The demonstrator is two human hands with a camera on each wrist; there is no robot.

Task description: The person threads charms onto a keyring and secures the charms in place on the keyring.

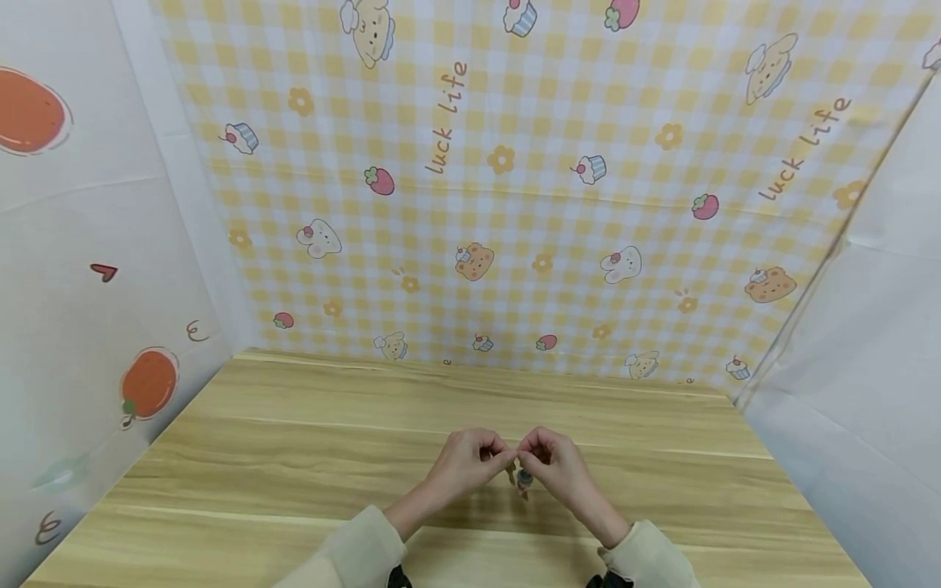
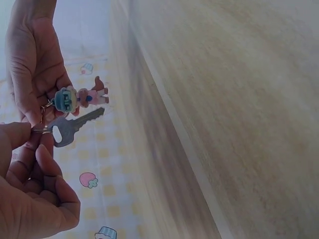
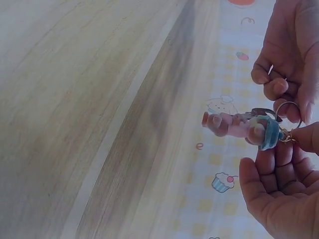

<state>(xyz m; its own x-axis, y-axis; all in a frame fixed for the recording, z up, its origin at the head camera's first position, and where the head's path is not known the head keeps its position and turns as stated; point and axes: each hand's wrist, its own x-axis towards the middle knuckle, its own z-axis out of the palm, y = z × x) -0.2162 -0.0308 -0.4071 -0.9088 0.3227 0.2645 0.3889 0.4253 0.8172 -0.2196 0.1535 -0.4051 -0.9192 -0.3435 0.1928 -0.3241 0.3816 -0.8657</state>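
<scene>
Both hands meet above the table, with a metal key ring (image 3: 288, 102) between their fingertips. My left hand (image 1: 474, 459) pinches the ring close to the head of a silver key (image 2: 65, 130), whose blade points away from the fingers. My right hand (image 1: 556, 462) pinches the ring by the gold clasp (image 3: 285, 135) of a small figure charm (image 2: 82, 98). This charm has a blue-green hat and pink clothes and hangs beside the key. In the right wrist view the charm partly hides the key, and fingertips cover parts of the ring.
A wood-grain table (image 1: 309, 441) lies under the hands. Behind it hangs a yellow checked cloth (image 1: 544, 220) with cartoon prints. White sheets close off the left side (image 1: 88, 204) and the right side (image 1: 867, 327).
</scene>
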